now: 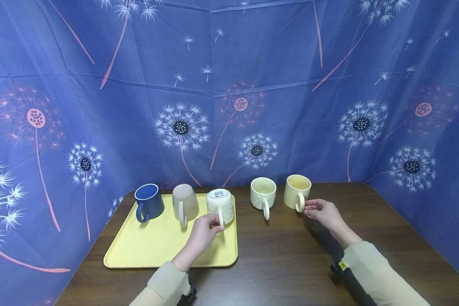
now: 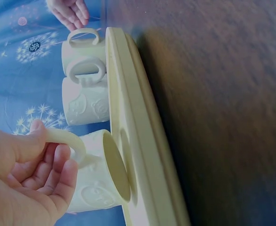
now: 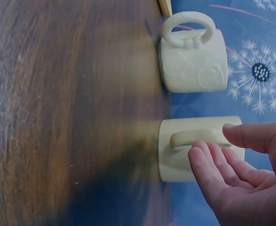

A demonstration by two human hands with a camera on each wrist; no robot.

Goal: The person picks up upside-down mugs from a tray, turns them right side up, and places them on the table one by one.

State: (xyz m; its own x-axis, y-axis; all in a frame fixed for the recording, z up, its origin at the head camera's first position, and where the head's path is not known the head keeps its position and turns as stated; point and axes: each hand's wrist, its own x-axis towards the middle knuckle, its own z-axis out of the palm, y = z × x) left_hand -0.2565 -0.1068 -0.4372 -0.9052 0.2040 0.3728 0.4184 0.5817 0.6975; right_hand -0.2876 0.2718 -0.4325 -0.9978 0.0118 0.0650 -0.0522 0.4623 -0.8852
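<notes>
My left hand [image 1: 203, 233] pinches the handle of a white mug [image 1: 225, 211] with raised patterns. That mug is upside down at the right side of the yellow tray [image 1: 168, 255], its base with a label facing up. In the left wrist view, the rim of this mug [image 2: 96, 176] is slightly tilted, close over the tray. At the far right, my right hand [image 1: 325, 213] reaches to the handle of a pale yellow upright mug [image 1: 293, 199]. Its fingers [image 3: 206, 172] are nearly straight, and the thumb overlaps the handle in the right wrist view.
On the tray, a dark blue mug [image 1: 153, 206] stands upright and a greyish-beige mug [image 1: 187, 202] is upside down. A pale green-white mug [image 1: 263, 196] stands upright on the wooden table [image 1: 283, 263] between tray and yellow mug. Blue dandelion-print cloth [image 1: 214, 63] hangs behind.
</notes>
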